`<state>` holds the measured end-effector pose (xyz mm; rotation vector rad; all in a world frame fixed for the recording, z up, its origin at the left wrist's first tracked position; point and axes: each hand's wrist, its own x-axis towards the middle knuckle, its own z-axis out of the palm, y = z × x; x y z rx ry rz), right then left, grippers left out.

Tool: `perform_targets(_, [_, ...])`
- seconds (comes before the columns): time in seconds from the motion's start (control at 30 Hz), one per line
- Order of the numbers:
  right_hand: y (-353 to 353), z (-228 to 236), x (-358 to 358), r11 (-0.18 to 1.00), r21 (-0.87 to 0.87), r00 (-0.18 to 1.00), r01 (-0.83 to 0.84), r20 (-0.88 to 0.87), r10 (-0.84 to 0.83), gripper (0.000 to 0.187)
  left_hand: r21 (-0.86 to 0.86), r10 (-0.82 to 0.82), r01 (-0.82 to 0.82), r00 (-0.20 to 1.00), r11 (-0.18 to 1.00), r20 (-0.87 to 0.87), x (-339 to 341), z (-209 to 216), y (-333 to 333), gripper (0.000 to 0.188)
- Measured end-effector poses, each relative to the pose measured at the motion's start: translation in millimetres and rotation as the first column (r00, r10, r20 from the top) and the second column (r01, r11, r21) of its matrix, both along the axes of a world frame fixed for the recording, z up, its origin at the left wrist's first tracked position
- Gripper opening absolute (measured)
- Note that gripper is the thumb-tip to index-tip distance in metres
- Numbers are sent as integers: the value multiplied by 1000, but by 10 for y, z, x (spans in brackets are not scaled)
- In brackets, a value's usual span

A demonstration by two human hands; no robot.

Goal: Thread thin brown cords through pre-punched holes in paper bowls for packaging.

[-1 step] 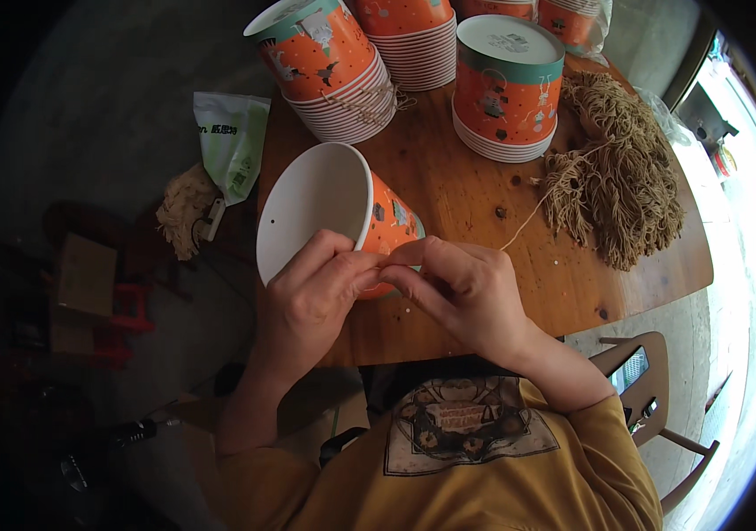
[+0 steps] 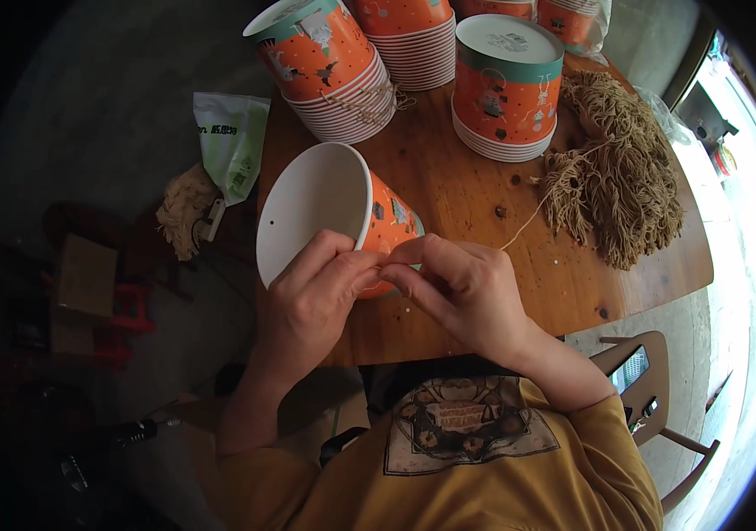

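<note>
Just left of the frame's middle, an orange paper bucket [image 2: 333,208] tips sideways, mouth left, bottom right. The left hand [image 2: 311,296] is nearer, by its rim; the right hand [image 2: 466,288] meets it. Fingers bunch close; I can't tell if they grip anything. Tan string [image 2: 528,221] leads right to a bundle [image 2: 621,177].

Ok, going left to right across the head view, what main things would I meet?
Green-and-white bag → open paper tub → right hand → pile of string. The left hand overlaps the tub, so it's left out.
</note>
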<state>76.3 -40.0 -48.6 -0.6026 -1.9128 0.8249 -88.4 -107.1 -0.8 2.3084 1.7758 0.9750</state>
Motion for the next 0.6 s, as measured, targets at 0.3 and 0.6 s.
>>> perform_targets(0.3, [-25, 104, 22, 972, -216, 996, -89, -2, 91, 14, -22, -22, 21, 999, 1000, -32, -15, 31, -25, 13])
perform_targets(0.6, [36, 30, -63, 899, -418, 984, -134, -166, 69, 12, -47, -27, 31, 996, 998, 85, -41, 6, -59, 22])
